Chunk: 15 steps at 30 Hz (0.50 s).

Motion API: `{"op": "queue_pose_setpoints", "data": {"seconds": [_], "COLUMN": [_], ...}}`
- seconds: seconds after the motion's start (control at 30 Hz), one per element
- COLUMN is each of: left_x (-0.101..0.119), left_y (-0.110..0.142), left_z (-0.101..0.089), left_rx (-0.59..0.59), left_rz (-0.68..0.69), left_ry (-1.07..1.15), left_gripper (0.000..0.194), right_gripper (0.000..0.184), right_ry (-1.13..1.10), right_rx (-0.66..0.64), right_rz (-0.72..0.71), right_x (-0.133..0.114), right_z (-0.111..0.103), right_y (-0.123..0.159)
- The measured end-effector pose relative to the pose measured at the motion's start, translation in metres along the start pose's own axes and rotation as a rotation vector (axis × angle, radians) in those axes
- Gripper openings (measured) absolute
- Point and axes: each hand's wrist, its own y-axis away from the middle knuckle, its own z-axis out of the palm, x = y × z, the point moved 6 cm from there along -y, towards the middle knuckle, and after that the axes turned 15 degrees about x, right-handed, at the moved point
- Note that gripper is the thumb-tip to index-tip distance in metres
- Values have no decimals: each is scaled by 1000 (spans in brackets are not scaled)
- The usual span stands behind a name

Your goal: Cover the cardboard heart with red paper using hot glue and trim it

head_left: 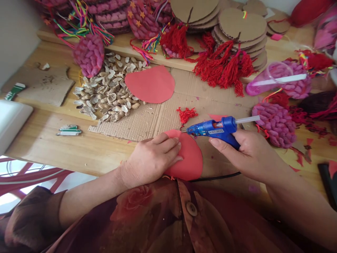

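Note:
My right hand grips a blue hot glue gun, a clear glue stick jutting from its back end. Its nozzle is at the far edge of a rounded red paper piece. My left hand presses on that piece with its fingers close together, covering the left part of it; its thumb is mostly hidden. Just beyond the nozzle lies a small red yarn tassel, its cord reaching toward the paper's edge. Another red paper piece rests farther back, beside peanut shells.
Stacked cardboard discs and red yarn tassels line the back ledge. At the right are pink-purple shell-covered pieces and a pink plastic cup. A cardboard sheet covers the middle of the wooden table. A black cord runs near my body.

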Motion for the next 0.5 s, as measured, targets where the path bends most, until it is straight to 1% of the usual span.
{"op": "queue_pose_setpoints", "data": {"seconds": [0.13, 0.23, 0.43, 0.5], "left_x": [0, 1, 1, 1], "left_y": [0, -1, 0, -1], "left_z": [0, -1, 0, 0], "left_rx": [-3, 18, 19, 24], "left_rz": [4, 12, 13, 15], "left_ry": [-7, -22, -21, -18], "left_gripper": [29, 30, 29, 29], "right_gripper": [37, 36, 40, 40], "right_ry": [-24, -32, -77, -103], "right_rx": [21, 29, 27, 32], "right_rz": [6, 7, 67, 62], "right_x": [1, 2, 7, 5], "right_z": [-2, -3, -1, -1], "right_y": [3, 4, 8, 9]}}
